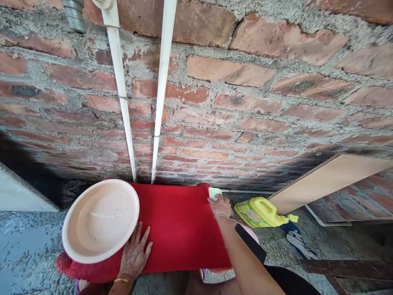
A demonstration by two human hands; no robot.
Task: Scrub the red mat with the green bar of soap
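Right forearm (245, 254) slants past the red cloth (181, 229); the right hand's (221, 206) grip grasps 1 pale green block (214, 193) at its far right corner. Left hand (135, 253), grip released, rests palm-down on the cloth beside 1 pink basin (107, 217).

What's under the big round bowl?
Red fabric pokes out from under the bowl, fuzzy along the near edge. Whatever lies right beneath the bowl's bottom is covered, so I can't tell.

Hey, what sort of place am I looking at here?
Probably a rough utility or washing corner: an unplastered brick wall, exposed white pipes running down it, and a plastic basin resting on red fabric.
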